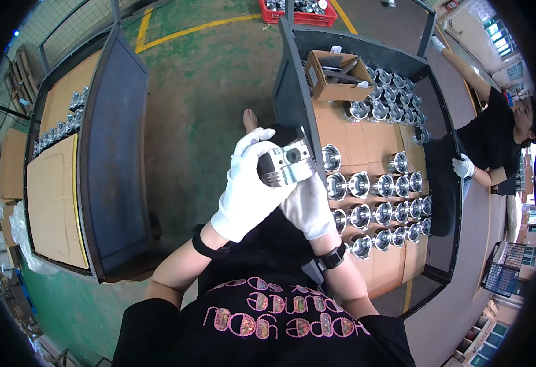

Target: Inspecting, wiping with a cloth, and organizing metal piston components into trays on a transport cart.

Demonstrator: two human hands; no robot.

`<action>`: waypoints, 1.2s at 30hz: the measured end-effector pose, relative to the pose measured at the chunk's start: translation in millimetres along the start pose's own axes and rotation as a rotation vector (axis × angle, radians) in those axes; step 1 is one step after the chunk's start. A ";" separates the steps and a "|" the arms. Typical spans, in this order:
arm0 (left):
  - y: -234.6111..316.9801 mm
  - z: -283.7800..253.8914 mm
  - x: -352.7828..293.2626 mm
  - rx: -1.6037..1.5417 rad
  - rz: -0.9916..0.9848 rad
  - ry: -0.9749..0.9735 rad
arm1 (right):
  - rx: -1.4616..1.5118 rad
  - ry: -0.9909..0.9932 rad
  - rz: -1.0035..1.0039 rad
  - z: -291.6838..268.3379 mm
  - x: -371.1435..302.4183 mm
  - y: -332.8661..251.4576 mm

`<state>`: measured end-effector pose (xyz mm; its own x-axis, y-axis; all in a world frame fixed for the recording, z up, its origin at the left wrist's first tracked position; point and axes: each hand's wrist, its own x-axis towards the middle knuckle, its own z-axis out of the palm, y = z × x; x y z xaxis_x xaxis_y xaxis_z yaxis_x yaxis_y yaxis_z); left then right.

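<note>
A shiny metal piston [298, 174] with ring grooves and a round pin hole is held up in front of my body. My left hand [243, 192], in a white glove, is closed round its left side, with the thumb and fingers bent over it. From below and behind, my right hand [309, 211], also gloved in white, holds the piston's right side; most of its fingers are hidden behind the part. To the right, rows of similar pistons [383, 212] stand on the cardboard lining [356, 269] of a dark metal cart.
An open cardboard box [341, 88] with dark pieces sits at the cart's far end, beside more pistons. The cart's raised wall [296, 79] is close to my right hand. At left stands another cart [112, 153]. Across the right cart is a person [494, 131] in black.
</note>
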<state>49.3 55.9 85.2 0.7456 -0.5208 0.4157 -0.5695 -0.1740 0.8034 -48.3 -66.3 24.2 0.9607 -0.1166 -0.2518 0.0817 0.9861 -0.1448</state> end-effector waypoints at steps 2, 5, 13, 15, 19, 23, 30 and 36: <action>2.2 -1.4 1.8 0.059 0.069 -0.028 | 0.243 0.026 0.121 -1.4 3.5 6.5; 1.7 0.1 2.3 0.085 0.168 -0.008 | 0.002 0.039 0.053 -4.1 4.0 12.5; -15.7 4.9 -4.3 0.117 0.056 -0.044 | -0.295 0.040 -0.162 18.7 -0.2 6.8; -18.1 6.2 -5.1 0.010 0.031 -0.022 | -0.488 0.093 -0.276 23.0 0.1 7.3; -16.0 1.8 -4.3 0.059 0.040 -0.065 | -0.464 0.080 -0.209 18.5 3.9 12.0; -9.7 -19.8 -3.6 0.339 0.144 -0.084 | -0.054 0.042 0.073 7.9 6.9 20.9; -9.2 -53.2 -6.5 0.378 0.031 -0.164 | 0.302 -0.122 0.387 16.1 10.9 40.1; -14.8 -67.3 -9.7 0.369 -0.085 -0.209 | 0.213 0.015 0.412 30.5 10.6 48.4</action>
<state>73.8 119.8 97.9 0.7307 -0.6431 0.2290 -0.6230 -0.4910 0.6089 -26.1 -16.2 43.8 0.9206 0.2902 -0.2613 -0.2521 0.9527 0.1698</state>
